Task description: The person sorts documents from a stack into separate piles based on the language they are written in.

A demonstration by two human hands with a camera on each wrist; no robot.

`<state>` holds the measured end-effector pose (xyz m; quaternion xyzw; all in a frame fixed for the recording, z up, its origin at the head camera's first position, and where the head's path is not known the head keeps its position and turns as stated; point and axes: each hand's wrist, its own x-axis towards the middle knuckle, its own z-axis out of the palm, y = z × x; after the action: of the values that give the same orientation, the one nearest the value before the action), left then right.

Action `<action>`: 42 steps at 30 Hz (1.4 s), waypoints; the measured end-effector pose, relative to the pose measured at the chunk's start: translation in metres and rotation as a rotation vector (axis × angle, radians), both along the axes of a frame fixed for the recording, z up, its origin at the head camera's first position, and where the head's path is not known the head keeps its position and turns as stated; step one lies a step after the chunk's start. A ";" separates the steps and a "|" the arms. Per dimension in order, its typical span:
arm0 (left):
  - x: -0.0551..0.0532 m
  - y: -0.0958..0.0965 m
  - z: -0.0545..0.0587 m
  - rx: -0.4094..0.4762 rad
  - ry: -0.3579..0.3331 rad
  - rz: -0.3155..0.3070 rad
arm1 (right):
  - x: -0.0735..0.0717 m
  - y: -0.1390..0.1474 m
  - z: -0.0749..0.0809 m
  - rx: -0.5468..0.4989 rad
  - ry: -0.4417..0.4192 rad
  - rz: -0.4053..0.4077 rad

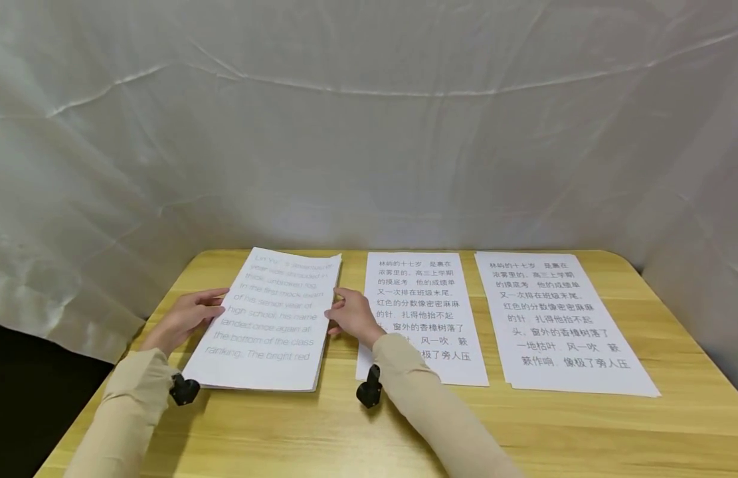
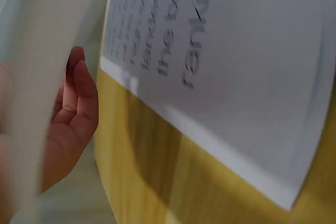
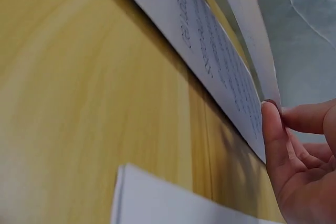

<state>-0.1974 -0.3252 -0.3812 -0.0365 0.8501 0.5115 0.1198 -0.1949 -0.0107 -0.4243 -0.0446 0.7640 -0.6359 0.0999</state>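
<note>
Three stacks of printed paper lie on a wooden table. Both hands are at the left stack, whose top English-text sheet is lifted and bowed. My left hand holds its left edge, fingers beside the raised paper. My right hand pinches its right edge; in the right wrist view a fingertip and thumb meet at the lifted sheet, above the rest of the stack.
A middle stack and a right stack of Chinese-text sheets lie flat beside it; the middle stack's corner is near my right wrist. White cloth walls the table at the back and sides.
</note>
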 end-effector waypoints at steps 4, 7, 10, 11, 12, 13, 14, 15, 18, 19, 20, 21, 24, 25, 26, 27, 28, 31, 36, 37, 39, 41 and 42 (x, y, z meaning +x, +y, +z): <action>0.002 -0.007 -0.002 0.001 -0.020 0.021 | -0.002 -0.005 0.003 -0.016 -0.010 0.007; 0.002 -0.009 -0.006 0.020 -0.021 0.025 | -0.005 -0.007 0.004 -0.041 -0.018 0.008; 0.000 -0.010 -0.011 0.050 -0.027 0.032 | -0.006 -0.009 0.003 -0.067 -0.028 -0.002; -0.001 -0.010 -0.012 0.057 -0.027 0.032 | -0.007 -0.009 0.002 -0.072 -0.032 -0.006; -0.001 -0.010 -0.014 0.062 -0.031 0.036 | -0.007 -0.009 0.001 -0.073 -0.035 -0.009; -0.002 -0.009 -0.015 0.065 -0.031 0.035 | -0.008 -0.009 0.001 -0.068 -0.036 -0.010; -0.003 -0.009 -0.016 0.063 -0.030 0.035 | -0.008 -0.009 0.000 -0.061 -0.036 -0.011; -0.003 -0.009 -0.017 0.059 -0.029 0.035 | -0.008 -0.009 0.000 -0.051 -0.030 -0.012; -0.005 -0.008 -0.018 0.042 -0.032 0.028 | -0.009 -0.009 -0.001 0.000 0.000 -0.016; -0.006 -0.007 -0.018 0.038 -0.034 0.028 | -0.009 -0.009 -0.001 0.019 0.012 -0.016; -0.006 -0.007 -0.018 0.031 -0.037 0.027 | -0.009 -0.009 -0.001 0.032 0.025 -0.016; -0.007 -0.006 -0.018 0.030 -0.042 0.032 | -0.010 -0.008 -0.001 0.039 0.034 -0.016; -0.008 -0.005 -0.019 0.024 -0.051 0.037 | -0.010 -0.008 -0.001 0.057 0.044 -0.009; -0.008 -0.005 -0.019 0.024 -0.056 0.049 | -0.010 -0.008 -0.001 0.066 0.043 -0.005; -0.008 -0.005 -0.019 0.022 -0.057 0.050 | -0.010 -0.008 -0.002 0.072 0.043 -0.001; -0.009 -0.005 -0.019 0.027 -0.059 0.057 | -0.010 -0.008 -0.003 0.085 0.046 0.002; -0.008 -0.005 -0.019 0.027 -0.055 0.052 | -0.010 -0.009 -0.003 0.102 0.051 0.005; -0.007 -0.007 -0.019 0.038 -0.041 0.041 | -0.010 -0.010 -0.006 0.157 0.074 0.011; -0.005 -0.011 -0.020 0.061 -0.032 0.024 | -0.010 -0.011 -0.007 0.204 0.099 0.010; -0.005 -0.011 -0.020 0.059 -0.035 0.027 | -0.009 -0.011 -0.006 0.216 0.105 0.013; -0.003 -0.012 -0.019 0.059 -0.036 0.023 | -0.008 -0.012 -0.005 0.242 0.115 0.021; -0.002 -0.013 -0.018 0.067 -0.032 0.011 | -0.007 -0.013 -0.003 0.272 0.129 0.027; -0.001 -0.014 -0.017 0.073 -0.031 0.000 | -0.006 -0.013 -0.002 0.284 0.139 0.031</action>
<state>-0.1979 -0.3394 -0.3982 -0.0403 0.8290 0.5414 0.1343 -0.2014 -0.0242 -0.4263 -0.0860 0.8504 -0.5153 0.0618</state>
